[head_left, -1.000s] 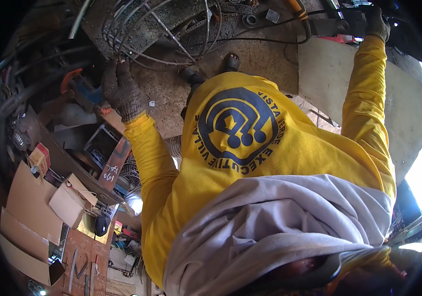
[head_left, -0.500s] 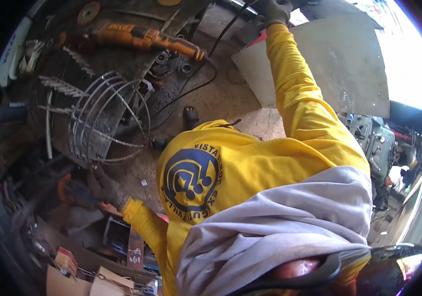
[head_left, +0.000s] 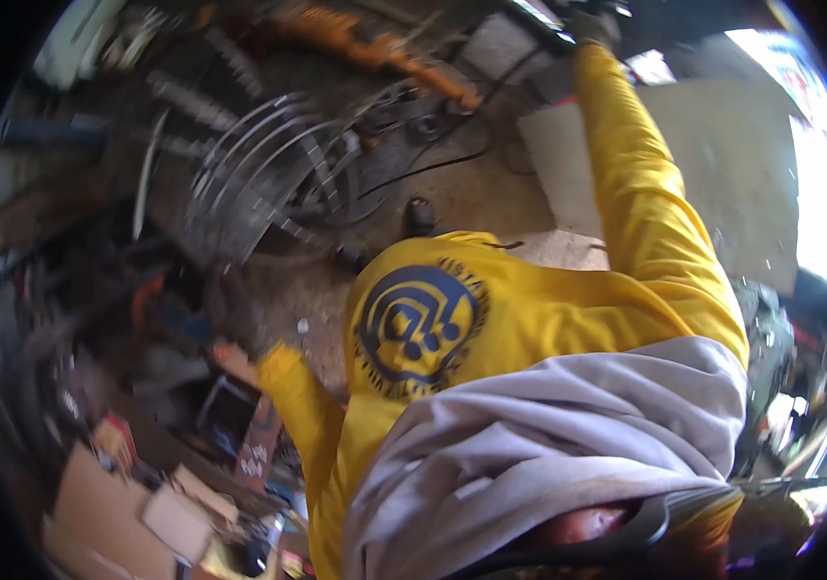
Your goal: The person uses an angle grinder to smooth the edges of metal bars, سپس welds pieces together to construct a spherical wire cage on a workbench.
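My left hand (head_left: 235, 302), in a dark glove, is at the lower end of a round cage of bent metal rods (head_left: 273, 174). It is smeared by motion, so whether its fingers grip the cage cannot be told. My right arm stretches far ahead to the top edge, where my gloved right hand (head_left: 595, 29) looks curled round something dark. What it holds is too dark and cut off to name. An orange angle grinder (head_left: 375, 46) lies on the dark worktop beyond the cage, and its cord trails to the floor.
A large pale metal sheet (head_left: 684, 164) leans to the right of my right arm. Cardboard pieces (head_left: 109, 512) and loose clutter fill the lower left. An orange-and-blue tool (head_left: 157, 304) lies left of my left hand. Machinery (head_left: 767, 329) stands at the right.
The whole view has shifted, so the cage, grinder and sheet appear farther right. My right hand is also farther right at the top edge. Blur has increased; the cage and left hand stay close together.
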Available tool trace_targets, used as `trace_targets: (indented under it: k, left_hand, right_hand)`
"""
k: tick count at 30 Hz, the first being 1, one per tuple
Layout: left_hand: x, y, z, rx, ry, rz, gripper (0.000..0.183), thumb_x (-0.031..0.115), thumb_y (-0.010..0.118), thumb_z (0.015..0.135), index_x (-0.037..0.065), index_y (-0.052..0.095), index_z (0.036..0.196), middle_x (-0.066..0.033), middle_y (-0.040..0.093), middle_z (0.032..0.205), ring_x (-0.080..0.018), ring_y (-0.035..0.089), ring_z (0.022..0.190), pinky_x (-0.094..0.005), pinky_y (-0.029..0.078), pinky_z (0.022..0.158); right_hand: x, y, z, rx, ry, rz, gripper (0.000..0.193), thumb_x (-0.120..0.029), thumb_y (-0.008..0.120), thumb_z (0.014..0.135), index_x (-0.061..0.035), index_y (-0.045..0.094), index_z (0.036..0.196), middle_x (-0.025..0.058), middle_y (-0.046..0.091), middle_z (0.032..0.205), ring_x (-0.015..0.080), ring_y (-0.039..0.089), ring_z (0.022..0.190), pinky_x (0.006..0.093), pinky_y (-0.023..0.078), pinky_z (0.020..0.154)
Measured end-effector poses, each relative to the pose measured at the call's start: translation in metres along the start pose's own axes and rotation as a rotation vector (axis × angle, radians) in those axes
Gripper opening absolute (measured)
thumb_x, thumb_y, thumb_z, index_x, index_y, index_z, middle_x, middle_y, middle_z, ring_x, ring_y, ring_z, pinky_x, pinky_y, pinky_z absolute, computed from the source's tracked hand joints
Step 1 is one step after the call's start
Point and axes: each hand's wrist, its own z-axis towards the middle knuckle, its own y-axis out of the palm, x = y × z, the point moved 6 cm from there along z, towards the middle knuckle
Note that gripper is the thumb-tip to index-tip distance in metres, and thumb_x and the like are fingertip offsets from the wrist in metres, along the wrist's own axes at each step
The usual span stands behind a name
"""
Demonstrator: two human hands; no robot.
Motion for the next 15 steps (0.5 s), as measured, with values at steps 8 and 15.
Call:
trace_targets:
  k: [8,15]
  left_hand:
    - [-0.015,0.003,-0.003,0.125,-0.082,-0.041,0.019,0.005,0.074,0.088,0.001,0.074,0.107,-0.0139,0.075,0.103,-0.0217,0.07,0.094,-0.0334,0.053,0.087]
    - [-0.04,0.01,-0.012,0.102,-0.069,-0.051,0.023,0.009,0.076,0.087,0.004,0.074,0.11,-0.0129,0.075,0.103,-0.0218,0.071,0.093,-0.0345,0.055,0.085]
  right_hand:
    - [0.071,-0.01,-0.003,0.551,0.417,1.134,0.064,-0.054,0.073,0.079,0.0029,0.071,0.109,0.0202,0.073,0.105,0.0324,0.068,0.107,0.0403,0.05,0.095]
    - [0.074,-0.147,-0.129,0.802,-0.548,1.114,0.04,-0.017,0.065,0.091,0.0047,0.058,0.124,0.0115,0.071,0.095,0.0205,0.068,0.081,0.028,0.054,0.071]
